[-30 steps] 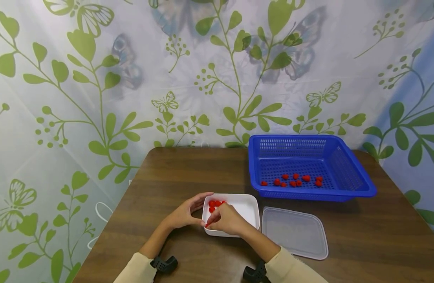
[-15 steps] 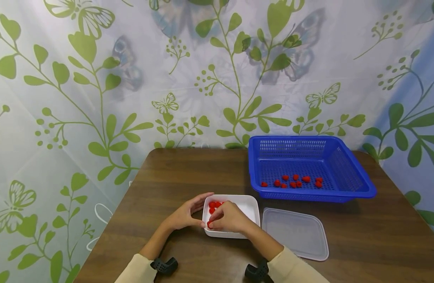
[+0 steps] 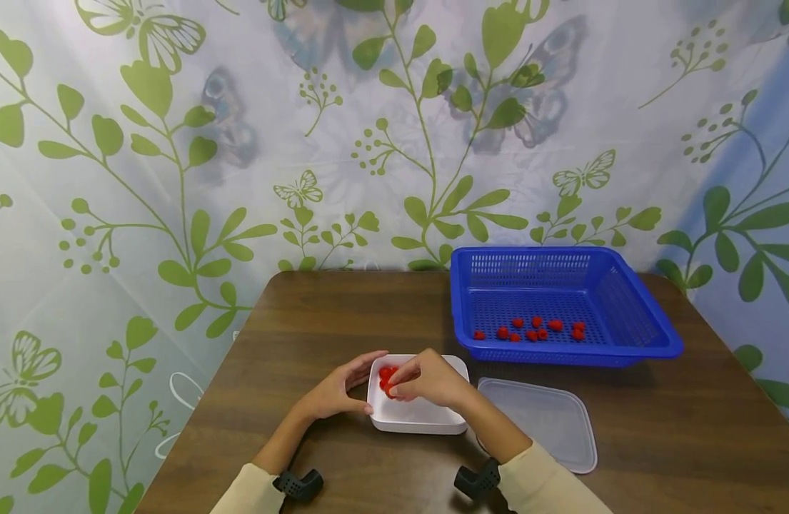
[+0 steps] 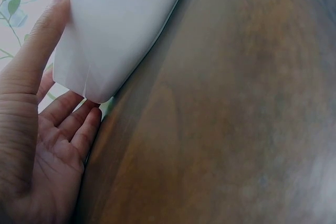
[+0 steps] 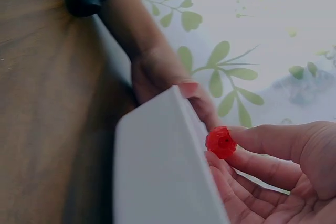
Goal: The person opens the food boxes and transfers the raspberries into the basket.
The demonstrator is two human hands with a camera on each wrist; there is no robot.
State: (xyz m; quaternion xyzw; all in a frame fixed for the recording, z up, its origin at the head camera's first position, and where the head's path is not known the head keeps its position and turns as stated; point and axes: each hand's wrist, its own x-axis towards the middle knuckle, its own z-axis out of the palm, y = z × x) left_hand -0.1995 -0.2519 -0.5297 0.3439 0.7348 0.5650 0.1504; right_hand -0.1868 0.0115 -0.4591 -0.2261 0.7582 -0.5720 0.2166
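A white rectangular container (image 3: pixel 420 427) stands on the wooden table. At its left end my left hand (image 3: pixel 333 389) holds it, thumb at the near corner and fingers along the far corner. Over the container's left half, my right hand (image 3: pixel 433 382) pinches a red raspberry (image 5: pixel 221 142) between thumb and fingertips; its hollow shows in the right wrist view. Other raspberries (image 3: pixel 386 373) lie in the container's far left part, partly hidden by the right hand. The left wrist view shows the left thumb (image 4: pixel 44 40) along the container's wall.
Beyond and to the right stands a blue perforated basket (image 3: pixel 568 352) with several raspberries (image 3: pixel 555 325) on its floor. A translucent lid (image 3: pixel 548 421) lies flat right of the container, partly under the right forearm. A patterned curtain (image 3: pixel 368 143) hangs behind the table (image 3: pixel 343 307).
My right hand has moved from the container's near left corner away from me and slightly right, pinching the raspberry, towards the other raspberries. My left hand has stayed on the container.
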